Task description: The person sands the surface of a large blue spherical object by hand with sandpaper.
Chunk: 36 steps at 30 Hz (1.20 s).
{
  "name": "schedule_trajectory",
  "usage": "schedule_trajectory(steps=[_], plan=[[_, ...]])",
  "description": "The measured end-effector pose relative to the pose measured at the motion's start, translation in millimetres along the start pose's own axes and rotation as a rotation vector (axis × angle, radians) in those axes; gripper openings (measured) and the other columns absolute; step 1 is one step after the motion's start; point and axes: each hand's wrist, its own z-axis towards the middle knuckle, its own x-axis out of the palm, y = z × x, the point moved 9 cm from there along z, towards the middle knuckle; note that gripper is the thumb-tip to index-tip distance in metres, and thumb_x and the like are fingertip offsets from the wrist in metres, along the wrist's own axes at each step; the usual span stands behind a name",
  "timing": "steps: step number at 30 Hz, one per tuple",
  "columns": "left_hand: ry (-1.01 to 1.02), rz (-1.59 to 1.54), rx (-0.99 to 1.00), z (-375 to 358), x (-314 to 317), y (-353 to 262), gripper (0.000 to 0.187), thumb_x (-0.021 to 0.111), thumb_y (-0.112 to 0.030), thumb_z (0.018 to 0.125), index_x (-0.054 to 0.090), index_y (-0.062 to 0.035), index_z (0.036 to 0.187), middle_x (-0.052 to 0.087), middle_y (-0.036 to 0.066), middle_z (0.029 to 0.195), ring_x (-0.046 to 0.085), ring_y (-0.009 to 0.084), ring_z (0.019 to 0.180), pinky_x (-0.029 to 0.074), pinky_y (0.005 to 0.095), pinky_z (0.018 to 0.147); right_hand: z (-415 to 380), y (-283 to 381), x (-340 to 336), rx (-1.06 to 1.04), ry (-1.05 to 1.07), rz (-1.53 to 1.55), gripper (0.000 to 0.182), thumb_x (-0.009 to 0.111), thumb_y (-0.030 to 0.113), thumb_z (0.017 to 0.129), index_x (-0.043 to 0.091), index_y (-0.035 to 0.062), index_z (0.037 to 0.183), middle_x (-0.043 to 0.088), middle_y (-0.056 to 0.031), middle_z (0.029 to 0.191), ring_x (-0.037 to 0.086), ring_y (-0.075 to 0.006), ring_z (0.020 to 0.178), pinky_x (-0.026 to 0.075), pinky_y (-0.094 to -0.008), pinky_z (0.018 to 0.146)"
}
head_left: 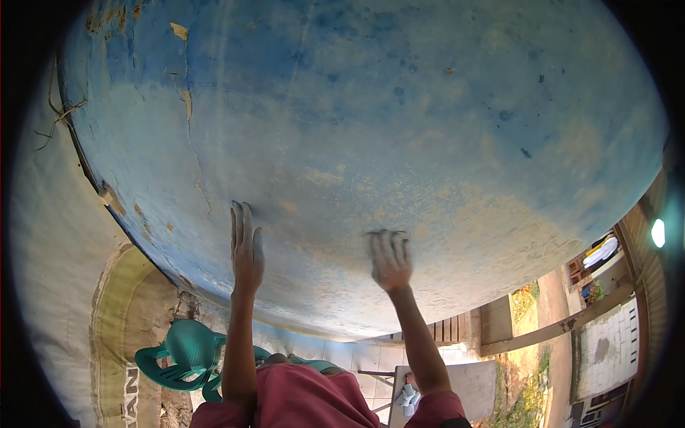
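Note:
A blue-painted wall (300, 128) with worn, dusty grey and beige areas fills most of the head view. My left hand (246, 250) rests against its lower part, fingers stretched out and coated with pale dust. To the right, my right hand (389, 262) presses on the wall with bent fingers, slightly smeared by motion. Under those fingertips shows the dark edge of a thin sheet (386, 232) that looks like sandpaper; most of it is hidden by the hand. Fine scratches (407, 196) cover the paint just above it.
A green plastic chair (189, 349) stands at lower left beside a hanging printed cloth (118, 321). Near my right arm is a small table (467, 385) with several whitish pieces (407, 398) on it. Peeling paint (187, 103) marks the wall's left side; an open yard lies right.

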Motion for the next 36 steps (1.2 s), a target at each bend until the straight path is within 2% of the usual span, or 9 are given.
schedule_trajectory(steps=[3, 7, 10, 12, 15, 21, 25, 29, 36], plan=[[0.045, 0.017, -0.023, -0.4, 5.0, 0.7, 0.057, 0.042, -0.02, 0.109, 0.023, -0.0057, 0.162, 0.015, 0.021, 0.168, 0.014, 0.0381, 0.156, 0.025, 0.0505, 0.123, -12.7, -112.7, -67.9, 0.523, -0.15, -0.011, 0.056, 0.033, 0.023, 0.108, 0.028, -0.0046, 0.157, 0.025, -0.0229, 0.165, 0.015, -0.039, 0.156, 0.01, -0.0544, 0.127], [-0.013, -0.047, -0.053, -3.2, 10.2, -8.3, 0.058, 0.042, -0.022, 0.11, 0.021, -0.0053, 0.162, 0.012, 0.022, 0.169, 0.013, 0.0388, 0.156, 0.025, 0.0506, 0.124, -1.2, -113.4, -68.2, 0.834, -0.3, 0.078, 0.057, 0.031, 0.021, 0.109, 0.022, -0.0054, 0.158, 0.018, -0.0245, 0.167, 0.009, -0.0403, 0.156, 0.007, -0.0574, 0.126], [-0.018, -0.035, -0.04, -5.5, 11.6, -4.0, 0.058, 0.041, -0.021, 0.11, 0.021, -0.0051, 0.162, 0.012, 0.022, 0.169, 0.013, 0.0393, 0.156, 0.025, 0.0501, 0.123, 46.6, -18.0, -20.4, 0.469, -0.249, 0.165, 0.053, 0.035, 0.015, 0.106, 0.034, -0.0019, 0.156, 0.028, -0.0234, 0.164, 0.018, -0.041, 0.155, 0.013, -0.0594, 0.126], [0.004, -0.029, -0.024, -2.2, 11.4, -5.1, 0.057, 0.041, -0.021, 0.11, 0.022, -0.005, 0.162, 0.013, 0.022, 0.169, 0.014, 0.0395, 0.155, 0.025, 0.0498, 0.123, 67.9, 48.0, 1.0, 0.299, 0.034, 0.304, 0.052, 0.053, 0.021, 0.1, 0.049, 0.0104, 0.151, 0.043, -0.0111, 0.16, 0.035, -0.0329, 0.149, 0.026, -0.0504, 0.124], [-0.001, -0.016, -0.018, -2.6, 4.9, -4.9, 0.057, 0.041, -0.02, 0.11, 0.022, -0.0051, 0.162, 0.014, 0.022, 0.168, 0.015, 0.0397, 0.155, 0.026, 0.0495, 0.123, 84.7, 80.3, 9.6, 0.041, 0.19, 0.397, 0.053, 0.057, 0.024, 0.099, 0.05, 0.0131, 0.151, 0.045, -0.008, 0.158, 0.038, -0.0276, 0.148, 0.027, -0.0463, 0.124], [0.014, -0.067, -0.035, -2.0, 2.8, -6.0, 0.057, 0.041, -0.021, 0.11, 0.024, -0.0051, 0.161, 0.016, 0.022, 0.168, 0.017, 0.0398, 0.155, 0.028, 0.0494, 0.122, 129.6, -12.4, -29.7, 0.299, -0.111, 0.192, 0.051, 0.052, 0.014, 0.098, 0.052, 0.0043, 0.148, 0.045, -0.0183, 0.157, 0.038, -0.0359, 0.148, 0.025, -0.053, 0.123], [0.001, -0.077, -0.016, -4.0, 2.2, 0.7, 0.056, 0.042, -0.02, 0.109, 0.025, -0.0057, 0.161, 0.018, 0.021, 0.168, 0.019, 0.0401, 0.154, 0.027, 0.049, 0.122, 155.9, 44.1, -16.2, 0.234, -0.069, 0.203, 0.053, 0.053, 0.015, 0.097, 0.051, 0.0072, 0.15, 0.045, -0.0137, 0.158, 0.038, -0.0323, 0.148, 0.027, -0.0493, 0.123], [0.043, 0.111, 0.033, -7.5, -4.1, -2.7, 0.056, 0.042, -0.019, 0.109, 0.026, -0.0067, 0.161, 0.021, 0.02, 0.167, 0.02, 0.0398, 0.154, 0.025, 0.0506, 0.123, 97.8, 139.8, 25.3, -0.302, 0.326, 0.303, 0.059, 0.055, 0.02, 0.096, 0.045, 0.0144, 0.154, 0.041, -0.001, 0.161, 0.037, -0.0197, 0.148, 0.026, -0.0353, 0.125], [-0.029, 0.024, 0.052, -11.4, -1.8, 4.6, 0.057, 0.042, -0.018, 0.108, 0.026, -0.0104, 0.162, 0.023, 0.017, 0.167, 0.02, 0.0375, 0.155, 0.024, 0.0524, 0.123, 172.2, 60.1, -9.4, -0.026, 0.107, 0.176, 0.049, 0.049, 0.013, 0.099, 0.055, 0.0122, 0.148, 0.049, -0.006, 0.156, 0.039, -0.0241, 0.148, 0.026, -0.0429, 0.125]])
